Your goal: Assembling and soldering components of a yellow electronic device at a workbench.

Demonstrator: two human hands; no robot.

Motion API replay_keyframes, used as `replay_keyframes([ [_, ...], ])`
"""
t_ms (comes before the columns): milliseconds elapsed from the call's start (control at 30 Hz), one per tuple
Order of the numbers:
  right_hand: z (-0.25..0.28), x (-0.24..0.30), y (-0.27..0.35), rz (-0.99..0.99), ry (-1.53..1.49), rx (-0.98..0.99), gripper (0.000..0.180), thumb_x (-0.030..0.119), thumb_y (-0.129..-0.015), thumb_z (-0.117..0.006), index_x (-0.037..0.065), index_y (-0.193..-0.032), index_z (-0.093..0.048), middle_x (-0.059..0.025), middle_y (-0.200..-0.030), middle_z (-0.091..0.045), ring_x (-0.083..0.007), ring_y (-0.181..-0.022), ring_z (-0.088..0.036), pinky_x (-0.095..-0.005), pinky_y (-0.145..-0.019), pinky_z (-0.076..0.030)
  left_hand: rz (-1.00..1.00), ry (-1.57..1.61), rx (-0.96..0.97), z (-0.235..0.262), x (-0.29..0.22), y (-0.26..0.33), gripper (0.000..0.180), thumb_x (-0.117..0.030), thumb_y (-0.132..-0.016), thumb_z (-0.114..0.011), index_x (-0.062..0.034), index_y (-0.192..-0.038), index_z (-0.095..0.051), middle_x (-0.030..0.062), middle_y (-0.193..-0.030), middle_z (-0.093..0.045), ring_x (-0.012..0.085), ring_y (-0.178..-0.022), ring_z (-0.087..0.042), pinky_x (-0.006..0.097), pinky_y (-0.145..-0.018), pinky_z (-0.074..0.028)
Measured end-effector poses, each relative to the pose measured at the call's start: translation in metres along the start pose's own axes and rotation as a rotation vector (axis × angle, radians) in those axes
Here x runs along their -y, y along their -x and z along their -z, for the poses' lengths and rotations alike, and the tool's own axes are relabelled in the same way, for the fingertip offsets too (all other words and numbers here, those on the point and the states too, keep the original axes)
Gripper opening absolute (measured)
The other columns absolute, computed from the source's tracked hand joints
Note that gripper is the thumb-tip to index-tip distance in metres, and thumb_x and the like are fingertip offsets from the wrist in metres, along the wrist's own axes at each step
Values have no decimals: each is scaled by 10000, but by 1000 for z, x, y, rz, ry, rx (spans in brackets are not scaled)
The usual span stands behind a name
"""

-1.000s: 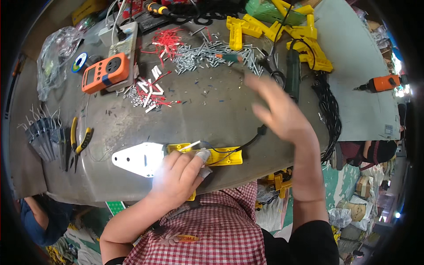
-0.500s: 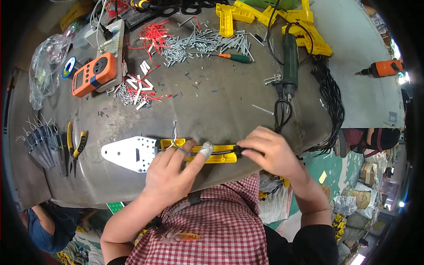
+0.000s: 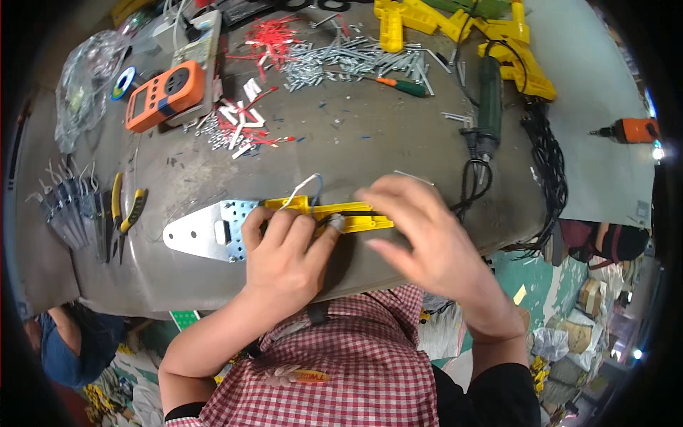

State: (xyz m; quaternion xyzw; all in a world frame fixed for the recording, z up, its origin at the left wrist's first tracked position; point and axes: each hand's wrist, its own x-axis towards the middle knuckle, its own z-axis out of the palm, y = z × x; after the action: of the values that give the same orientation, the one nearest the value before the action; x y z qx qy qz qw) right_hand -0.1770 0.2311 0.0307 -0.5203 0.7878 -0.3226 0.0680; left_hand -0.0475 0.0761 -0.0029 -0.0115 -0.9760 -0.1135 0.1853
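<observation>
A long yellow plastic strip (image 3: 341,213) lies at the frame's centre on a grey table (image 3: 370,142), its long axis running left to right, its left end over a perforated metal plate (image 3: 206,231). The left hand (image 3: 284,252) presses its curled fingers down on the strip. The right hand (image 3: 427,235) hovers over the strip's right end, fingers loosely spread and blurred.

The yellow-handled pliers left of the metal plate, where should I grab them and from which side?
Grip the pliers by the two yellow handles, coming from above at the far end. They lie flat and free on the table, jaws pointing toward the near edge, handles slightly spread.
</observation>
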Motion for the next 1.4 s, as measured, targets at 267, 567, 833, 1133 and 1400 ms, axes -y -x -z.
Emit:
replay_keyframes([
  [267,-57,-1,-5,-10,-179,-66,234,36,-722,-642,102,-945,-669,-77,-896,-528,-260,-714,-603,-364,-591,-503,120,354,74,44,16,-41,461,-24,-649,-659,-1,-1099,-558,164,-1130,-551,364,-949,-576,402,-786,-499],
  [567,-61,5,-15,-56,-112,-82,334,21,-695,-647,118,-1014,-664,-50,-808,-512,-201,-665,-601,-329,-574,-507,-39,9,181,36,1,18,349,-109,-687,-620,68,-987,-593,192,-1135,-542,270,-958,-573,328,-753,-473],
  [833,-47,20,-34,153,241,214,300,117,-760,-571,43,-1048,-608,-108,-932,-551,-229,-739,-630,-339,-618,-527,19,-115,266,52,-11,21,362,-192,-792,-533,16,-1086,-571,187,-1208,-519,267,-1129,-500,410,-860,-367],
  [1133,-39,4,-53,131,-145,520,165,144,-813,-536,31,-904,-614,-150,-953,-604,-345,-841,-638,-433,-740,-515,-185,-59,498,58,13,34,566,-306,-717,-654,-4,-1169,-495,208,-1195,-537,293,-1147,-519,552,-1044,-258],
  [1400,34,-217,-212,-275,788,-272,411,208,-774,-626,-8,-1115,-548,-204,-1021,-604,-386,-955,-581,-401,-851,-471,-190,82,432,54,13,18,600,-278,-717,-658,32,-1189,-455,236,-1174,-543,333,-1139,-526,508,-1034,-306],
])
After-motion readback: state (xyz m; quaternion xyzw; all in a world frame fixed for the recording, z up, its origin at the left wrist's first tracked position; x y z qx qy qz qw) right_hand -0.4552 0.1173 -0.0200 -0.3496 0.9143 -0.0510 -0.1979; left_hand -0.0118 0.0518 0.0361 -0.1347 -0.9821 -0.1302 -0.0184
